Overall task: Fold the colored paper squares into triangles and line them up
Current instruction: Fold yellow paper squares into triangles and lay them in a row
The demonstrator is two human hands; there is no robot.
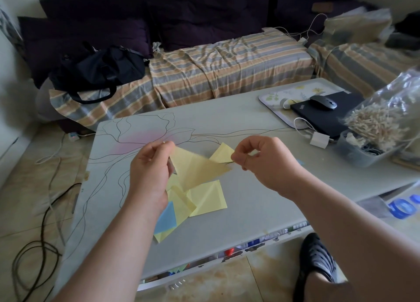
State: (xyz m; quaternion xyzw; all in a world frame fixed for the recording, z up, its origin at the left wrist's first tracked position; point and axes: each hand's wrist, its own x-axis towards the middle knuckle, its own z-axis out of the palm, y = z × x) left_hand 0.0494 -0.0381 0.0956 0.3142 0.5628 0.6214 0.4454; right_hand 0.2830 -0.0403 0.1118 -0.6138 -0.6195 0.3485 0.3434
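— Both hands, left hand [151, 165] and right hand [263, 158], pinch opposite corners of one yellow paper [195, 167] at frame centre, above the counter [261, 188].
— It looks thin and floppy; gripping the corners seems best. The loose pile of squares [204, 198] lies just below.

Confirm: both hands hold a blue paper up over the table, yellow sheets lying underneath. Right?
Not quite: the head view shows the held paper is yellow, not blue. The left hand and right hand each pinch one end of it over the table, with yellow sheets lying underneath. The only blue sheet lies on the table in that pile.
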